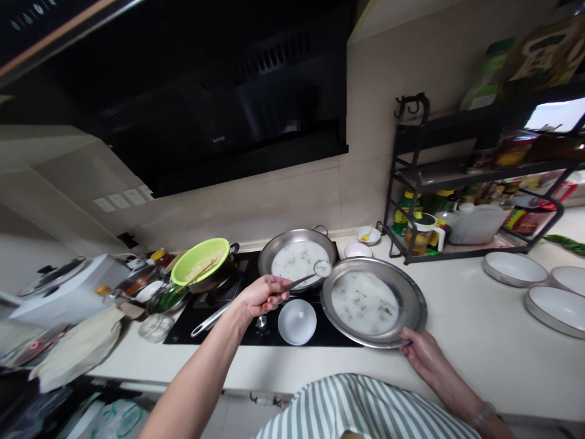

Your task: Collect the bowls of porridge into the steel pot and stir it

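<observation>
My left hand (267,296) is closed around the handle of a ladle (322,268), whose bowl is between the wok and the basin, near both rims. White soup with green bits fills the lower part of the wok (269,251) on the stove. With my right hand (418,349) I grip the near right rim of a wide steel basin (411,299), which also holds white soup with green leaves (364,303). Below the ladle, a white bowl (297,322) sits at the stove's front edge.
A lime-green colander (201,259) with noodles and chopsticks rests on a pot at left. Beside the stove are greens (171,299) and a glass jar (156,328). Shallow white dishes (514,268) and a black spice rack (411,183) stand at right. Overhead hangs a dark range hood (219,110).
</observation>
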Motion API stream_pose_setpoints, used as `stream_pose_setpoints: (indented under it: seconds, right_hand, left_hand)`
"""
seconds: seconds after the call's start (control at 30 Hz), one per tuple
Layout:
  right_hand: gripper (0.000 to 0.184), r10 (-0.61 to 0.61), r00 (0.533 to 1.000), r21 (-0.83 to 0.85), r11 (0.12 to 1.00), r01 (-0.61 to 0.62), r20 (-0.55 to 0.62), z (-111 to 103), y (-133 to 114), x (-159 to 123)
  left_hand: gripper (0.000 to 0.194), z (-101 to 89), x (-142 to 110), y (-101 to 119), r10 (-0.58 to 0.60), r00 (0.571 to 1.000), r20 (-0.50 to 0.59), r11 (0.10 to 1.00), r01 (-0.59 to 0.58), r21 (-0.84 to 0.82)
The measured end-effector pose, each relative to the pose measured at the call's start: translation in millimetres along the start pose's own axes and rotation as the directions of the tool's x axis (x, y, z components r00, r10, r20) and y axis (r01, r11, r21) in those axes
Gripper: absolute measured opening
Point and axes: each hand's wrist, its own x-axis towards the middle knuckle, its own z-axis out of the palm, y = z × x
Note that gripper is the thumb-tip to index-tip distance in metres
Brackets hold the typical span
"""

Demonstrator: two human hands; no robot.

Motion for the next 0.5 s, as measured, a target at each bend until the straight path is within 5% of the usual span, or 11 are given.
stream_pose_setpoints:
  seconds: [0.27,0.33,0.4,0.5]
  right_hand:
    - [0.018,0.013,1.000,0.024,1.000,-0.013,-0.013,2.6,-1.0,-1.6]
    - [0.017,-0.004,1.000,0.003,1.000,0.004,-0.010,1.8,0.1,-0.6]
    - [0.016,-0.024,1.000,-0.023,0.999,0.025,0.004,0.9,1.2,0.5]
    - [0.016,-0.019,1.000,-0.022,1.000,0.019,0.007,0.5,0.9,0.6]
  left_hand:
    - [0.021,40.8,19.5,-41.7,0.080,0.997,0.007,0.904,-0.076,0.422]
    - [0.021,48.1,23.7,-55.1,0.176,0.984,0.026,0.766,-0.153,0.624]
    - [0.023,53.0,25.4,-67.5,0.317,0.942,0.106,0.531,-0.270,0.804]
    - [0.041,56.5,23.6,-82.4,0.397,0.898,0.188,0.287,-0.316,0.904]
